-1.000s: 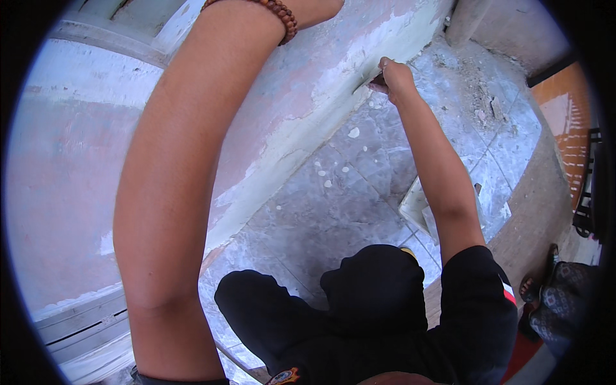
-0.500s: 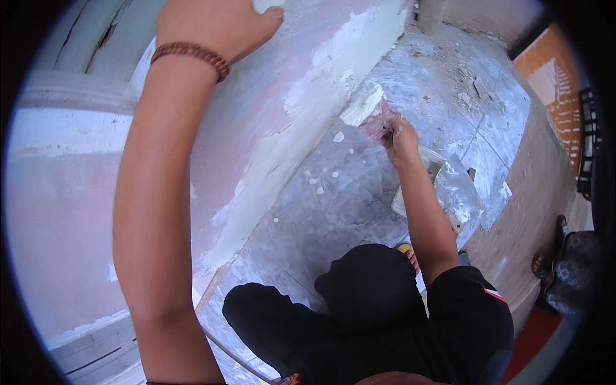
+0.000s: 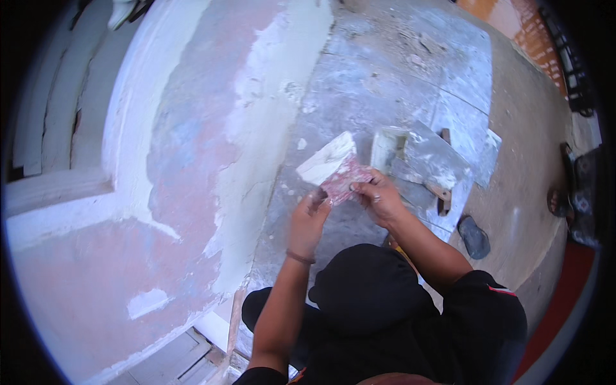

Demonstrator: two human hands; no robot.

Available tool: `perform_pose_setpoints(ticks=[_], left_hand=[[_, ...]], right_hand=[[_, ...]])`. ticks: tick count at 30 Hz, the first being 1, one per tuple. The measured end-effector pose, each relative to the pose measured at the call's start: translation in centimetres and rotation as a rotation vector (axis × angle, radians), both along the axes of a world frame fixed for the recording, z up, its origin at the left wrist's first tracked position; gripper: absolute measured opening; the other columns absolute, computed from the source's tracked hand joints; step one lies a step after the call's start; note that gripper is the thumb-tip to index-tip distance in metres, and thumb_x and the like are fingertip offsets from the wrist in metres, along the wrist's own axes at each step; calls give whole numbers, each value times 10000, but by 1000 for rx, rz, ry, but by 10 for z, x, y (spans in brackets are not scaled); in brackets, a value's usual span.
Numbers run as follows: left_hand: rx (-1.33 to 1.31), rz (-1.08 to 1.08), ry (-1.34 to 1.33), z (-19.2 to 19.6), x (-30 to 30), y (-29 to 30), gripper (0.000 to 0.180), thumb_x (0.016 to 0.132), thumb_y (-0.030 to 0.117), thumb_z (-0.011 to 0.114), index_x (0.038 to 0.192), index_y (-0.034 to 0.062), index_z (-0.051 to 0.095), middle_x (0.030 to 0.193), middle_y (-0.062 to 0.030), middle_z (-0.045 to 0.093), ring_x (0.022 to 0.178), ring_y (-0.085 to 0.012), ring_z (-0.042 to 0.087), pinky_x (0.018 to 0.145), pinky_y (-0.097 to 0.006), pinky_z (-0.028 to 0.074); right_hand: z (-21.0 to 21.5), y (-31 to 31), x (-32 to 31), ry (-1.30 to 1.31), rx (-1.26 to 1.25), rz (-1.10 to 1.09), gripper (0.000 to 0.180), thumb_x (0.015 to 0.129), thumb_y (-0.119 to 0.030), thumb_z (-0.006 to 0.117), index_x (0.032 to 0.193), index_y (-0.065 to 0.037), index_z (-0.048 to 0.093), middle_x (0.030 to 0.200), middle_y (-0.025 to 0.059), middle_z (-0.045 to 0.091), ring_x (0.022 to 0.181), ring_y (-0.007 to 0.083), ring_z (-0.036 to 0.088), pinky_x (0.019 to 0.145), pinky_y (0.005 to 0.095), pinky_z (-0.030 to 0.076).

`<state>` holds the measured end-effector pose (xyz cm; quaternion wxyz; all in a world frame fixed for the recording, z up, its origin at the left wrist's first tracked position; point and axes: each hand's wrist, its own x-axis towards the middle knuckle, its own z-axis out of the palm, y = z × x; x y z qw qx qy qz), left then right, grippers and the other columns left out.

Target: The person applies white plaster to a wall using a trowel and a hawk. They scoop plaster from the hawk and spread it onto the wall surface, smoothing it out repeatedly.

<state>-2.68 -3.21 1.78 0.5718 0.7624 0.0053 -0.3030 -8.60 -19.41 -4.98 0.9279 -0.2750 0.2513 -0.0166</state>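
A flat reddish putty scraper, coated with white putty along its far left part, is held above the grey floor. My right hand pinches its right end, thumb on top. At its near left corner my left hand, a beaded bracelet on the wrist, has its fingers curled against the edge; they are slightly blurred. To my left the wall has patchy pink and blue-grey paint, with a wide pale putty band along its foot.
A pale container and a putty-smeared grey sheet lie beyond my right hand, near a wooden-handled tool. A dark slipper lies to the right. Rubble is scattered farther off. Another person's foot shows at the right.
My left hand has come down from the upper wall to the scraper. My right hand has drawn the scraper nearer and away from the wall's foot. The view has shifted.
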Motion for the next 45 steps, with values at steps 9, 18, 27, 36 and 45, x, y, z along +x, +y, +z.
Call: perform_pose_setpoints(ticks=[9,18,27,36,45], left_hand=[[-251,171,229,-42,-13,-22,274,998,84,470,1245,-16,536,1130,-106,648,938,-180,653,763,-329,554],[-256,201,252,-66,-20,-22,222,977,48,491,1166,-35,573,1076,-104,649,891,-181,658,738,-333,578],[-256,255,231,-67,-14,-19,179,973,46,500,1104,-47,579,1019,-103,640,865,-199,659,741,-348,595],[-190,-5,74,-58,-18,-31,241,986,86,526,1172,-61,573,1096,-122,640,1009,-218,645,811,-361,580],[-284,164,197,-56,-21,-40,224,981,60,512,1153,-60,590,1077,-122,650,935,-201,668,783,-353,598]], right_hand=[[-22,-64,-93,378,-1287,-215,335,848,-112,738,1134,-6,601,912,62,629,827,144,574,710,292,474],[-27,-114,-159,532,-1612,107,366,811,-162,739,1135,-25,640,1068,193,636,991,378,629,838,456,516],[-81,-160,-208,808,-1150,-515,406,879,-210,734,1189,32,632,1035,141,694,946,208,658,818,330,510],[-154,-201,-244,1401,-1624,-447,448,882,-351,710,1068,55,676,884,150,686,801,218,635,767,356,503],[-96,-69,-170,751,-1176,-69,262,872,-205,742,883,14,599,742,68,630,618,122,588,535,267,454]])
